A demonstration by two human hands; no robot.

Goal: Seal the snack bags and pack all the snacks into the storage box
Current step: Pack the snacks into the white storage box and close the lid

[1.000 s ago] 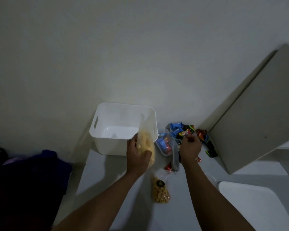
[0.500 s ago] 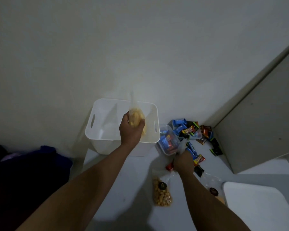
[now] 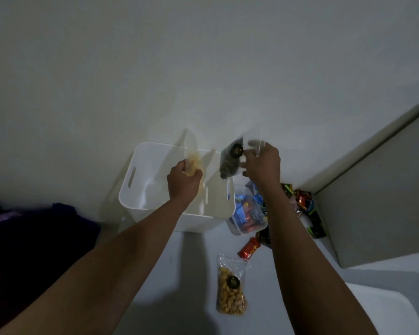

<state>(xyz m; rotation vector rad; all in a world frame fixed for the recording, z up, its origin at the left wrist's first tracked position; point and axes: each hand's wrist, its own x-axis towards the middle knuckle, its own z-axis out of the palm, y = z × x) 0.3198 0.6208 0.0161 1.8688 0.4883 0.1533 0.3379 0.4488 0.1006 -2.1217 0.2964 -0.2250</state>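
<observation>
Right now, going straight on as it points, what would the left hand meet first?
Probably the far wall of the white plastic storage box, which the left hand hovers over; depth unclear.

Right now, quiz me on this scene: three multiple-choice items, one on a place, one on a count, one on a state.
1. Where is the nut bag relative to the storage box?
A. Inside it
B. On the table, nearer the person
C. Behind it, by the wall

2. How many snack bags are held off the table?
A. None
B. One
C. Two

3. What is the left grip doing?
A. Lying flat on the table
B. Holding a yellow snack bag over the box
C. Hanging with nothing in it

1 B: it lies flat on the person's side of the box.
2 C: the left grip holds the yellow snack bag, the right grip a dark snack bag.
3 B: its fingers curl round the bag above the box's opening.
</observation>
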